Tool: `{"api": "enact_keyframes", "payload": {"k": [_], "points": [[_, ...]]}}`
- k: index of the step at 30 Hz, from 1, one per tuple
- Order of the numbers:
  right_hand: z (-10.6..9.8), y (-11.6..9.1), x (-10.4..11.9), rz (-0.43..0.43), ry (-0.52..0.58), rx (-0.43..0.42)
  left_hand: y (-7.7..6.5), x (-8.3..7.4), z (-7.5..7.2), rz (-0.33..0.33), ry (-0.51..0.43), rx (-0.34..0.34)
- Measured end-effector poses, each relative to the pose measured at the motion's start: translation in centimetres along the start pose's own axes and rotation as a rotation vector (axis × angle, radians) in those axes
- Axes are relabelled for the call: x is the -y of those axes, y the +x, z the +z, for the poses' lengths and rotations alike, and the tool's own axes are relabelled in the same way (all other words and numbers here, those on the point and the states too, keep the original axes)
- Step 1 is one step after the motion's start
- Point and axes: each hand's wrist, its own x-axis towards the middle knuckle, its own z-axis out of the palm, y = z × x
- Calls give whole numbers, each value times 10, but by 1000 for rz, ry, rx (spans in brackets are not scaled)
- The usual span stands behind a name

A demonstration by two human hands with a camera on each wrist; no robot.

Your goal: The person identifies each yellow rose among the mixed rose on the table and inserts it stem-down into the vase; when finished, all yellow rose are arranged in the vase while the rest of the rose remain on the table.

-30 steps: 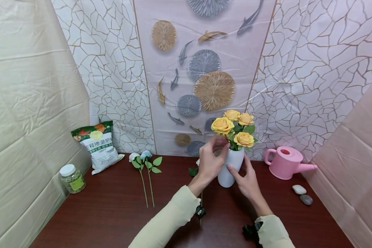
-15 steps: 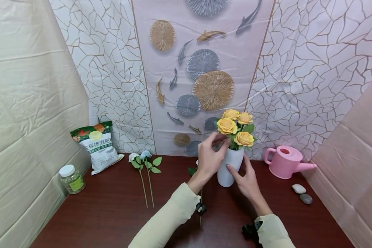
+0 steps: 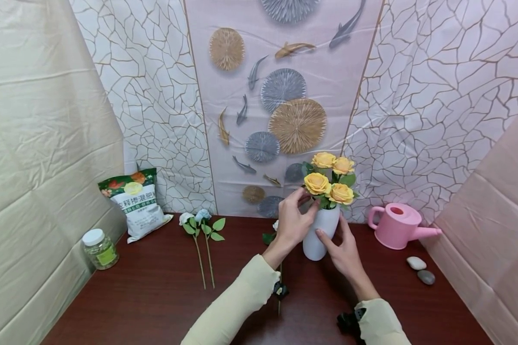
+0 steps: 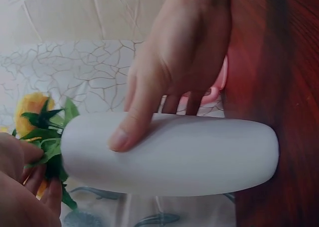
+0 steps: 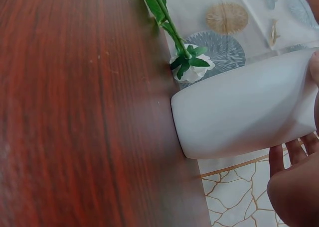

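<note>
A white vase (image 3: pixel 321 233) stands upright on the table, several yellow roses (image 3: pixel 317 183) rising from its mouth. My right hand (image 3: pixel 344 249) grips the vase from the right; in the left wrist view its thumb (image 4: pixel 119 138) lies along the white side. At the vase's mouth my left hand (image 3: pixel 294 218) pinches the front-left yellow rose below its bloom, among the green leaves (image 4: pixel 50 147). Its exact hold on the stem is partly hidden by leaves. Behind my left wrist lies a white rose (image 5: pixel 194 72), mostly covered in the head view.
Left on the table (image 3: pixel 155 297) lie a white and a blue rose (image 3: pixel 203 215). Further left stand a fertilizer bag (image 3: pixel 140 206) and a lidded jar (image 3: pixel 101 249). To the right are a pink watering can (image 3: pixel 397 227) and two stones (image 3: pixel 421 270).
The front-left yellow rose has moved right and lower, closer to the other blooms, with my left hand on it. My right hand keeps its grip on the vase.
</note>
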Motion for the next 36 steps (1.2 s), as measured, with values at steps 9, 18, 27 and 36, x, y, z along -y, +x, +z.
{"api": "enact_keyframes", "payload": {"k": [9, 18, 27, 36], "points": [[0, -1, 2, 2, 2, 9, 0, 7, 2, -43, -4, 8], [4, 4, -23, -7, -11, -14, -1, 7, 1, -102, -55, 38], [1, -1, 1, 16, -18, 4, -8, 18, -11, -76, -63, 120], [-2, -3, 4, 38, 6, 6, -36, 45, -59, 39, 93, 184]]}}
